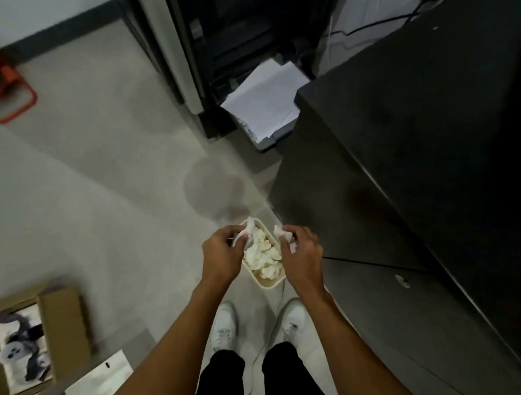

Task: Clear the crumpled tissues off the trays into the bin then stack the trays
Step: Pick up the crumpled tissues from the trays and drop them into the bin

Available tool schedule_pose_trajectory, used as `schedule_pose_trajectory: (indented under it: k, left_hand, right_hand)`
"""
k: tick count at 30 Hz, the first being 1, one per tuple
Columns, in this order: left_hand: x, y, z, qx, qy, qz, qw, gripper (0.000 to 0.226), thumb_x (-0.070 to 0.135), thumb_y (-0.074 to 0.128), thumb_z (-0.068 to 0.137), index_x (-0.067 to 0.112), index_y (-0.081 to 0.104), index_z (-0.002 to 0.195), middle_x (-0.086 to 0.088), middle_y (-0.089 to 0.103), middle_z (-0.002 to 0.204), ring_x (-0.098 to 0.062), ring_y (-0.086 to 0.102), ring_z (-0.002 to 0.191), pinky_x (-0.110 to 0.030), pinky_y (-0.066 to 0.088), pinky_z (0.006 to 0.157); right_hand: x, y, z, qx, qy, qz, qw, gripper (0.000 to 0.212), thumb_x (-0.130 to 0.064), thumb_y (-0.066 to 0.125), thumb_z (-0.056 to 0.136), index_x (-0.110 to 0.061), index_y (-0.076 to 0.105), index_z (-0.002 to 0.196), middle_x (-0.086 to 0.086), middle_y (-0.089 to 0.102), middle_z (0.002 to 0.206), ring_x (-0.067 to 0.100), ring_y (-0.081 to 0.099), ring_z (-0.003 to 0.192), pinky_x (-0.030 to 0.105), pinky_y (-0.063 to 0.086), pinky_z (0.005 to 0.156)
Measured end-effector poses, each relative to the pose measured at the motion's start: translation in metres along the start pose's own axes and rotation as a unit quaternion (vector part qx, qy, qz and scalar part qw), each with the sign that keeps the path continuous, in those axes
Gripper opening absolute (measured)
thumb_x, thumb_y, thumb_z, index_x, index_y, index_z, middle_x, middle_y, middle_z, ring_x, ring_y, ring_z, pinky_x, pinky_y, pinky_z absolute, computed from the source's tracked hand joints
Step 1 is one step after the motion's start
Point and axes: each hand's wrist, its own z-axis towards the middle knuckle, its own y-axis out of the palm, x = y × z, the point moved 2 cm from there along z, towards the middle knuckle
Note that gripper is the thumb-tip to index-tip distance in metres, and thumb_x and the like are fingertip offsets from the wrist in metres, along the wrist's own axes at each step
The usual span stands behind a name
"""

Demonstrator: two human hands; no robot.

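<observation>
Bin (pixel 267 284) sits on floor (pixel 103 189) below and between both hands, long axis running away from the shoes (pixel 226 327). Left hand (pixel 223 254) pinches one crumpled tissue (pixel 248 231) over its left rim, right hand (pixel 303 255) a second tissue (pixel 282 232) over its right; both equally near.

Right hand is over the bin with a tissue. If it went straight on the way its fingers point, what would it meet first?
Probably the pile of crumpled tissues in the beige bin; the right hand, pinching a tissue, points at its opening. Depth is unclear.
</observation>
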Motion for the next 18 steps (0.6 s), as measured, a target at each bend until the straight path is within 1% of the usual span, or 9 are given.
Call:
schedule_pose_trajectory:
  k: [1,4,5,6,7,9,12,15,18]
  left_hand:
    - [-0.014,0.007,0.007,-0.002,-0.008,0.005,1.000,0.020,0.027,0.071,0.094,0.018,0.078,0.111,0.005,0.077,0.101,-0.008,0.069,0.086,-0.017,0.053,0.076]
    - [-0.054,0.027,0.026,-0.002,-0.037,0.009,0.999,0.017,0.026,0.073,0.092,0.019,0.078,0.107,0.003,0.076,0.096,-0.013,0.069,0.083,-0.028,0.055,0.080]
    - [-0.067,0.033,0.033,-0.002,-0.043,0.009,0.999,0.016,0.026,0.073,0.092,0.019,0.078,0.105,0.002,0.075,0.093,-0.013,0.068,0.081,-0.029,0.055,0.079]
    - [-0.079,0.039,0.040,-0.003,-0.045,0.010,0.999,0.014,0.025,0.074,0.092,0.018,0.078,0.103,0.002,0.074,0.090,-0.012,0.068,0.077,-0.026,0.054,0.076]
    - [-0.091,0.046,0.046,-0.004,-0.046,0.012,0.999,0.012,0.024,0.073,0.092,0.018,0.078,0.102,0.002,0.073,0.087,-0.009,0.066,0.074,-0.019,0.051,0.072]
    - [-0.114,0.058,0.058,-0.005,-0.048,0.020,0.999,0.011,0.024,0.073,0.092,0.019,0.077,0.101,0.003,0.073,0.086,-0.003,0.063,0.072,-0.007,0.042,0.064]
    - [-0.148,0.076,0.071,0.001,-0.061,0.012,0.998,0.011,0.026,0.071,0.093,0.020,0.077,0.100,0.004,0.074,0.090,-0.003,0.063,0.075,-0.009,0.042,0.065]
    - [-0.178,0.090,0.073,0.006,-0.072,0.010,0.997,0.012,0.026,0.070,0.093,0.020,0.077,0.101,0.005,0.074,0.093,-0.006,0.064,0.078,-0.014,0.044,0.068]
    - [-0.202,0.097,0.074,0.007,-0.073,0.020,0.997,0.013,0.025,0.070,0.094,0.019,0.077,0.103,0.006,0.074,0.094,-0.003,0.063,0.078,-0.009,0.042,0.066]
  right_hand:
    - [0.013,0.011,0.006,-0.006,0.004,-0.018,1.000,0.018,-0.020,0.066,0.098,-0.021,0.070,0.116,-0.003,0.068,0.117,0.011,0.057,0.106,0.019,0.047,0.083]
    - [0.048,0.044,0.021,-0.022,0.032,-0.028,0.999,0.020,-0.021,0.066,0.098,-0.023,0.069,0.118,-0.002,0.066,0.118,0.007,0.050,0.107,0.027,0.054,0.088]
    - [0.058,0.056,0.025,-0.026,0.038,-0.033,0.998,0.020,-0.021,0.066,0.099,-0.022,0.068,0.119,-0.001,0.065,0.119,0.007,0.050,0.106,0.028,0.055,0.089]
    - [0.069,0.069,0.029,-0.031,0.041,-0.042,0.998,0.022,-0.022,0.066,0.099,-0.022,0.067,0.120,0.000,0.064,0.120,0.007,0.050,0.104,0.028,0.056,0.088]
    - [0.079,0.083,0.032,-0.038,0.048,-0.047,0.997,0.024,-0.023,0.066,0.098,-0.021,0.066,0.123,0.001,0.063,0.120,0.008,0.053,0.102,0.027,0.057,0.085]
    - [0.100,0.113,0.039,-0.050,0.065,-0.052,0.995,0.030,-0.026,0.069,0.097,-0.024,0.061,0.126,0.002,0.064,0.118,0.013,0.062,0.097,0.028,0.061,0.079]
    - [0.134,0.159,0.049,-0.071,0.054,-0.098,0.991,0.026,-0.028,0.071,0.095,-0.024,0.062,0.119,0.001,0.069,0.114,0.018,0.069,0.099,0.031,0.064,0.079]
    - [0.165,0.193,0.058,-0.088,0.060,-0.137,0.985,0.022,-0.022,0.071,0.095,-0.018,0.068,0.116,0.005,0.068,0.118,0.023,0.070,0.106,0.036,0.062,0.088]
    - [0.191,0.220,0.065,-0.162,0.070,-0.165,0.970,0.037,-0.031,0.065,0.098,-0.019,0.063,0.134,0.006,0.062,0.135,0.027,0.061,0.123,0.038,0.051,0.105]
